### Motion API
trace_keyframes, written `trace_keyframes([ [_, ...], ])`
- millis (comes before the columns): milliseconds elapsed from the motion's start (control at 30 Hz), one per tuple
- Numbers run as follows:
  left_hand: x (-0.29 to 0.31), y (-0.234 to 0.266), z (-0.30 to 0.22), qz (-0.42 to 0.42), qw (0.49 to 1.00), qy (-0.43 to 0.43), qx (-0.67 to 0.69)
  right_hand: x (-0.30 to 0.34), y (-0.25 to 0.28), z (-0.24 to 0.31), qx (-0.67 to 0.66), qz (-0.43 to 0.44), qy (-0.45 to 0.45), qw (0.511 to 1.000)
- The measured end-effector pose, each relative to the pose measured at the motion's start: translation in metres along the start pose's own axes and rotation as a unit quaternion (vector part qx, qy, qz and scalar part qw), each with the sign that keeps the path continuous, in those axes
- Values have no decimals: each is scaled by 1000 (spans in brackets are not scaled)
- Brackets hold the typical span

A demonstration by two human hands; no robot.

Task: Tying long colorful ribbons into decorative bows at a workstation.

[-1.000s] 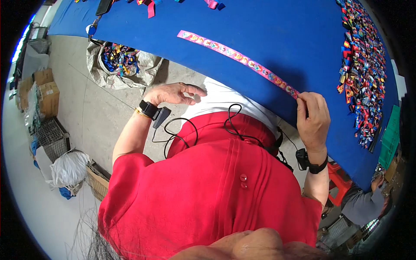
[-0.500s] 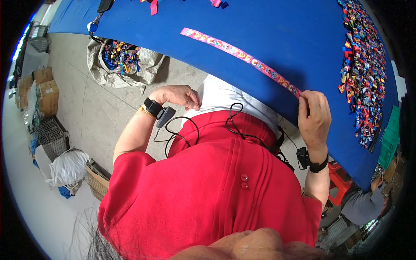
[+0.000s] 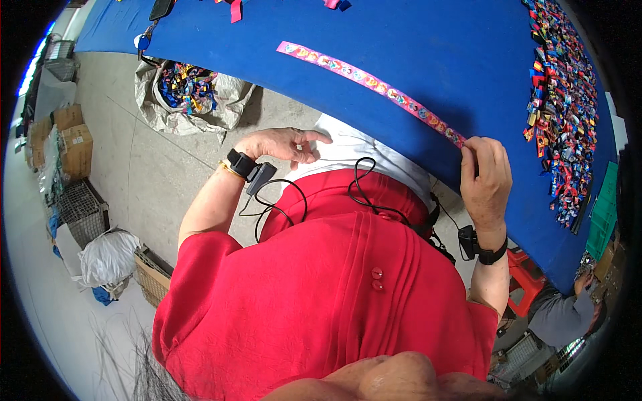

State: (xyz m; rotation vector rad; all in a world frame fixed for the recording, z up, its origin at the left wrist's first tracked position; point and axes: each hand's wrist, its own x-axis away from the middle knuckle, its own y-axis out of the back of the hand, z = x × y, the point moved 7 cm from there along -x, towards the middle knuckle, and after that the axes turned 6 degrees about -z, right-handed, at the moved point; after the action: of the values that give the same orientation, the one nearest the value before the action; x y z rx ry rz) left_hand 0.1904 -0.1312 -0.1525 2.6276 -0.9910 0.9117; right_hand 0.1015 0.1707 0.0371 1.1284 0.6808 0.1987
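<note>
A long pink ribbon strap (image 3: 374, 85) with a colourful printed pattern lies flat and slightly slanted on the blue tabletop (image 3: 428, 47). Its near right end is pinched between the thumb and fingers of my right hand (image 3: 487, 175), at the table's edge. My left hand (image 3: 287, 144) hangs off the table, in front of my white trousers (image 3: 334, 137). Its index finger points out to the right, apart from the thumb, and nothing is in it. Black bands with small devices and cables are on both my wrists.
A big heap of multicoloured straps (image 3: 565, 113) covers the table's right side. On the floor at left stands an open white sack (image 3: 231, 110) of similar straps. Cardboard boxes (image 3: 75, 152), a red stool (image 3: 525, 284) and a grey-sleeved person (image 3: 562, 314) are farther out.
My left hand has moved slightly right and up, and its curled fingers have loosened, the index finger now stretched out. My right hand and the strap have hardly moved.
</note>
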Motion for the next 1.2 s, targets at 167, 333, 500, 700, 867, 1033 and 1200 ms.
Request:
trace_keyframes([
  [167,-7,-7,4,29,999,24,-33,0,0,0,4,0,0,1000],
  [333,-8,-11,14,75,996,28,-50,1,0,-1,3,-4,0,1000],
  [500,-9,-11,17,85,995,32,-47,1,0,-1,2,-7,-1,1000],
  [700,5,2,21,25,997,-3,-77,-2,2,0,-8,-8,-3,1000],
  [867,47,20,-34,-66,971,42,-224,-4,3,0,-11,-5,-13,1000],
  [1033,98,21,-136,-158,969,-135,-132,-6,8,1,-25,3,-8,1000],
  [1200,88,22,-193,-339,866,-301,-211,-16,6,20,-33,-13,24,999],
])
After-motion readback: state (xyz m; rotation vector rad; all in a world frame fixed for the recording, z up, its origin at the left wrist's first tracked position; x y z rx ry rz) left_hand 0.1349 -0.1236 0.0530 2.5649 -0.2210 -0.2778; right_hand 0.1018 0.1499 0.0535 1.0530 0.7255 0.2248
